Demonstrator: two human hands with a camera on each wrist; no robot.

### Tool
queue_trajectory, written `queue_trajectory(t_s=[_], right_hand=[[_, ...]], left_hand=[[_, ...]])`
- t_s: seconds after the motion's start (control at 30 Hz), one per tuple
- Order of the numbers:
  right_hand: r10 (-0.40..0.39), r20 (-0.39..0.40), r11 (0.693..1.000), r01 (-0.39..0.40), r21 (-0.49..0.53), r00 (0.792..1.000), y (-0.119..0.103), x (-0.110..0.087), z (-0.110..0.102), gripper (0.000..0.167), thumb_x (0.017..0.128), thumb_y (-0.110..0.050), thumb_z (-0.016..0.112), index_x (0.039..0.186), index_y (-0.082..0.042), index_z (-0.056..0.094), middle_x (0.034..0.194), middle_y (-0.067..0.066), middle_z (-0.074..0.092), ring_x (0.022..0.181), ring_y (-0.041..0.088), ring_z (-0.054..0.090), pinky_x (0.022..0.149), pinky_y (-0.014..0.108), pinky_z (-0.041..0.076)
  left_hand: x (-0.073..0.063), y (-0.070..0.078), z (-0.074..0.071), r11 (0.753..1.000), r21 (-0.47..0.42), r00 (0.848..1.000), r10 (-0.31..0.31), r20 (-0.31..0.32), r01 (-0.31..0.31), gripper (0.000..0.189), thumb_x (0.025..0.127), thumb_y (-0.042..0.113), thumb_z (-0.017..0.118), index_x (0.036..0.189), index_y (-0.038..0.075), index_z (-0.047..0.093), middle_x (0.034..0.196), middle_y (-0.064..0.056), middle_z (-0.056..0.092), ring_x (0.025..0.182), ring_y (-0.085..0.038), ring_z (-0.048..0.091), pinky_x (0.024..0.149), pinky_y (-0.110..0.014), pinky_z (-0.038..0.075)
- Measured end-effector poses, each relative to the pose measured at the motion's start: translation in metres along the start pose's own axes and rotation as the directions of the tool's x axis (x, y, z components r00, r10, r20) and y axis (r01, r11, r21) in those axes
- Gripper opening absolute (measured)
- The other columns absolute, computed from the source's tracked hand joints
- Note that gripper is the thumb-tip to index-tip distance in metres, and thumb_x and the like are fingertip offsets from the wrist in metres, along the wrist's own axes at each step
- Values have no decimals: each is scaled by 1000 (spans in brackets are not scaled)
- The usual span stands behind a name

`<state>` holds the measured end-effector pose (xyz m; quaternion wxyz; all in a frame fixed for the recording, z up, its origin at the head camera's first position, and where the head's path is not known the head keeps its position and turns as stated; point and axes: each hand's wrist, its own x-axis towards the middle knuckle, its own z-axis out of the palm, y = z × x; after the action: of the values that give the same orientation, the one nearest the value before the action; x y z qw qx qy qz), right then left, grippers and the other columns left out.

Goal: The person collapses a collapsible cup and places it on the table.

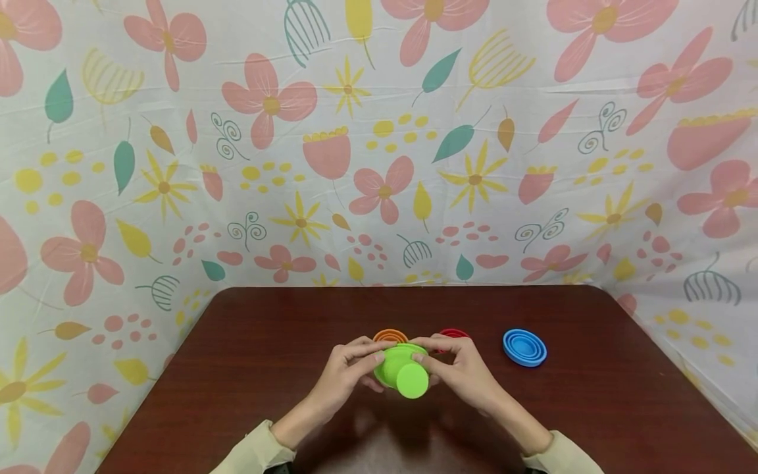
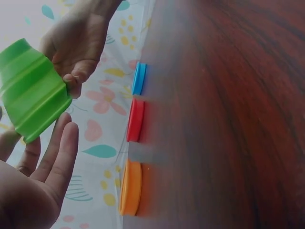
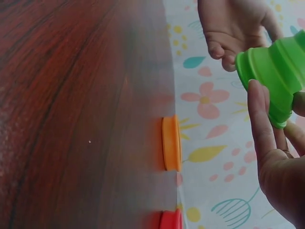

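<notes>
A green collapsible cup (image 1: 401, 368), stretched out into ridged steps, is held above the table in the head view, its small round base turned toward me. My left hand (image 1: 348, 368) grips the rim from the left, thumb on the near side. From the right, my right hand (image 1: 458, 365) pinches the same cup between thumb and fingers. In the left wrist view the stepped wall of the green cup (image 2: 33, 88) shows clearly. Behind the hands lie an orange collapsed cup (image 1: 390, 336) and a red collapsed cup (image 1: 454, 333), both partly hidden by them in the head view.
A blue collapsed cup (image 1: 524, 347) lies flat to the right of the red one, in the same row. The dark brown wooden table (image 1: 266, 342) ends at a floral cloth (image 1: 379, 131) hanging behind it and along the sides.
</notes>
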<state>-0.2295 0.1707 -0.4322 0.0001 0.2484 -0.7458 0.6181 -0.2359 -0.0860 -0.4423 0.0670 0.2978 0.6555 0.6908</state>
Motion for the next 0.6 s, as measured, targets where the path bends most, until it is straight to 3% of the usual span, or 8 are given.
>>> queue_trajectory(t_s=[0.17,0.3,0.4,0.6], right_hand=[[-6,1,1000,6,-13,1000,0,0,-1,25,101,-12,72,125,-9,78,107,13,73,99,31,62,68,46,64],[21,24,998,-23,56,999,0,0,0,25,102,-12,71,126,-7,77,110,17,70,98,34,62,66,52,63],[29,52,992,-35,119,998,0,1,1,27,103,-10,69,129,-3,74,111,23,66,88,35,69,64,56,62],[37,89,985,-52,166,995,2,0,2,32,107,-10,62,136,5,66,116,26,67,66,38,72,65,53,63]], left_hand=[[1,1,-1,1000,24,1000,-3,1,3,32,105,8,63,135,-3,69,109,-17,60,83,-19,71,68,-43,65],[1,1,-2,997,77,1000,17,-3,-17,32,103,8,66,134,-1,71,109,-17,60,68,-17,69,62,-40,64],[0,1,-1,992,119,999,30,-11,-29,31,104,9,66,133,1,72,110,-17,62,59,-16,63,56,-35,61],[0,2,1,987,159,998,18,-64,-7,27,105,13,66,130,10,76,109,-12,63,54,-12,54,48,-28,53]])
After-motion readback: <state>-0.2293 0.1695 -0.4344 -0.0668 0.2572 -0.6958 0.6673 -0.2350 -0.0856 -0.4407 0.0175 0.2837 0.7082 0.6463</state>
